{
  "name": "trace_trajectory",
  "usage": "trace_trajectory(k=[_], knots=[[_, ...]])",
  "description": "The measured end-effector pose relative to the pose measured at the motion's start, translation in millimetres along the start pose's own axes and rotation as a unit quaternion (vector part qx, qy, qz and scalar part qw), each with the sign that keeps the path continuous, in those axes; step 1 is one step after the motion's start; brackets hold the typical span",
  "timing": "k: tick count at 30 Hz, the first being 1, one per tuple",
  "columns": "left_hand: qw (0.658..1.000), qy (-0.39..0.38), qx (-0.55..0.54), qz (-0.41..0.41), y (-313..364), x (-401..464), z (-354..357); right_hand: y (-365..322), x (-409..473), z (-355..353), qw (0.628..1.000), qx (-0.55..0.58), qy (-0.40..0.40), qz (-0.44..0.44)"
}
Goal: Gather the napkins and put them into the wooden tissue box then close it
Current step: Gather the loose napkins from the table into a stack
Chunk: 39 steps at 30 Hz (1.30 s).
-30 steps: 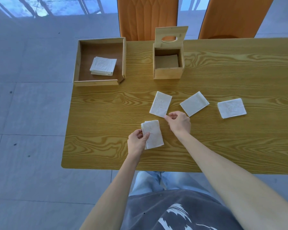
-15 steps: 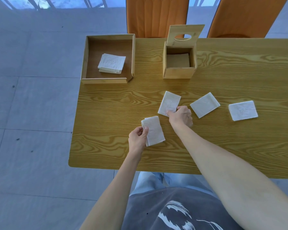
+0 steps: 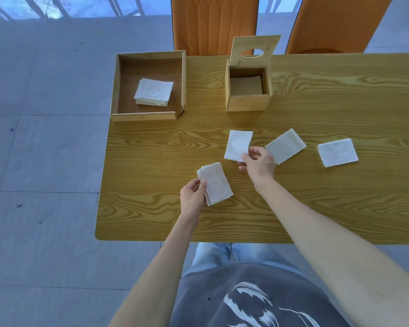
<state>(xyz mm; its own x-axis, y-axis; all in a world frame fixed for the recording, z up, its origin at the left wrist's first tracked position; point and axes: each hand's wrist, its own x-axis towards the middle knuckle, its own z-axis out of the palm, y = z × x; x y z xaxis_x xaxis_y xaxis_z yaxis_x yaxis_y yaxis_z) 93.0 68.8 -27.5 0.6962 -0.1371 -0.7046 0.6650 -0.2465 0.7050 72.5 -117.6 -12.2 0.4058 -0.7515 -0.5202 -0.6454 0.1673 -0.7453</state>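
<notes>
Since a second ago the right hand (image 3: 257, 161) is reaching further and its grip is now pinching the near corner of a loose napkin (image 3: 238, 144) on the bench (image 3: 151, 149), while the left hand (image 3: 193, 195) is pinching a small napkin stack (image 3: 215, 186) by its edge. Two more napkins (image 3: 285, 145) (image 3: 337, 152) are lying to the right, well apart from the open wooden tissue box (image 3: 248, 92) — lid (image 3: 255, 49) standing upright. The stack is likely fanning or slipping — held by one edge only — and the thin sheet is liable to unfold as it is lifting.
</notes>
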Motion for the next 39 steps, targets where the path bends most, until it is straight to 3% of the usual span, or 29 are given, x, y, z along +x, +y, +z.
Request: trace_trajectory(k=[5,10,16,23,29,39], knots=[[0.999,-0.003,-0.033,-0.015,0,-1,0,-1,-14,-23,0.989,0.108,-0.105,0.008],[0.999,0.000,-0.047,-0.027,0,-2,1,13,-32,-30,0.973,0.089,-0.214,0.014],[0.999,-0.001,-0.041,-0.025,0,-3,1,38,-42,-20,0.966,0.021,-0.258,0.022],[0.998,-0.009,-0.055,-0.028,-1,-3,0,50,-41,-4,0.973,-0.110,-0.199,-0.044],[0.999,-0.021,-0.046,-0.008,0,-4,3,48,-43,1,0.957,-0.230,-0.149,-0.095],[0.999,-0.036,-0.016,-0.008,6,-1,24,40,-36,-15,0.951,-0.262,-0.129,-0.101]])
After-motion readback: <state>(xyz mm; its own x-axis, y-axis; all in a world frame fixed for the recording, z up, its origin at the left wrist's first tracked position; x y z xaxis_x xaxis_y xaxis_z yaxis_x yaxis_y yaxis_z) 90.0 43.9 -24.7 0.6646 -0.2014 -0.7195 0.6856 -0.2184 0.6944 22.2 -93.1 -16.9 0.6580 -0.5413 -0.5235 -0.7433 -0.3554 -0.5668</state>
